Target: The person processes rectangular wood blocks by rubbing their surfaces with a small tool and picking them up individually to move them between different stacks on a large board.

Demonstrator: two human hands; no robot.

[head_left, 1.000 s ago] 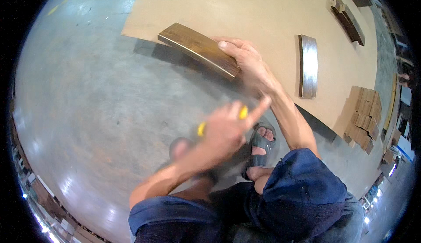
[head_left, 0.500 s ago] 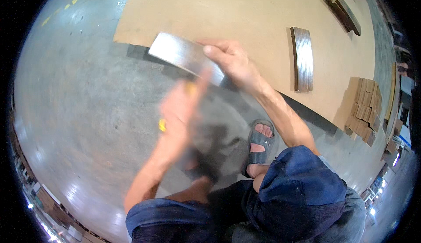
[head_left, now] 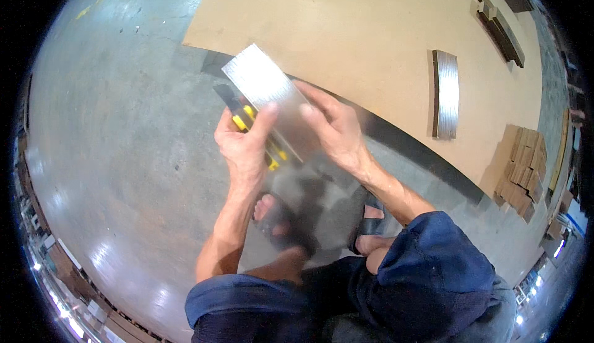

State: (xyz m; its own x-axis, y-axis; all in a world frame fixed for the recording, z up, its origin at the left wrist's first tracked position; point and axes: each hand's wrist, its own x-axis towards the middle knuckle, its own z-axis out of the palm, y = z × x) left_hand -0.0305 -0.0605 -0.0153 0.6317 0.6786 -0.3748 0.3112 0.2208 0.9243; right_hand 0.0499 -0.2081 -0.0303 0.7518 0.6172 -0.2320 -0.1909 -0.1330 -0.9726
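Holding: left fingers (head_left: 265,119) cutter (head_left: 247,111), right fingers (head_left: 317,119) plank (head_left: 260,77) | second plank (head_left: 447,94) on tan board (head_left: 371,34) | brown stack (head_left: 525,167) right

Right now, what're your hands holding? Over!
Left hand: holding yellow-and-black tool, touching board. Right hand: gripping same board. Tool crowds board's left edge.

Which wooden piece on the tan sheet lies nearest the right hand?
The single shiny, curved piece, lying alone; the dark notched pieces at upper right and the brown stack below them in the picture both sit farther from the right hand.
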